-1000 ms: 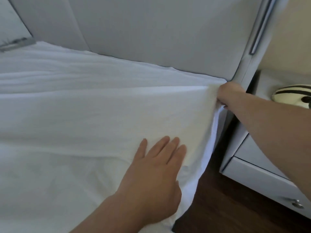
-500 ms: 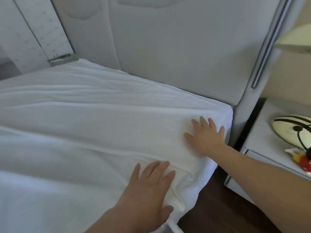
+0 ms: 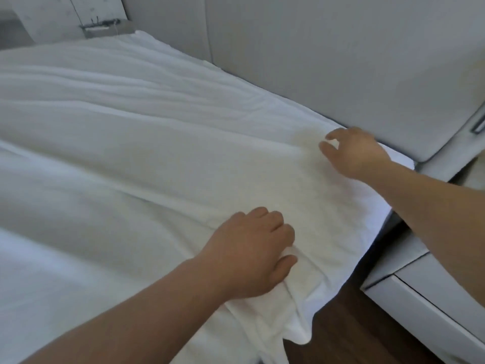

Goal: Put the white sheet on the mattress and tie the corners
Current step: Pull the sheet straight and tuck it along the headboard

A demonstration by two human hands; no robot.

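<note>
The white sheet (image 3: 147, 158) lies spread over the mattress, which it hides entirely. It is wrinkled toward the far right corner, and a loose edge hangs over the right side near the floor. My left hand (image 3: 252, 248) rests on the near right part of the bed, fingers curled, gripping a bunched fold of the sheet between thumb and fingers. My right hand (image 3: 351, 151) is near the headboard corner, where thumb and curled fingers pinch the cloth and creases run toward them.
A grey padded headboard (image 3: 315, 61) runs along the far side of the bed. A white nightstand (image 3: 433, 298) stands close to the bed's right side, with a narrow strip of dark wood floor (image 3: 341, 327) between them.
My right hand left the corner edge, lay flat on the sheet, and now curls into it. My left hand went from flat to gripping a fold. The view shifted left.
</note>
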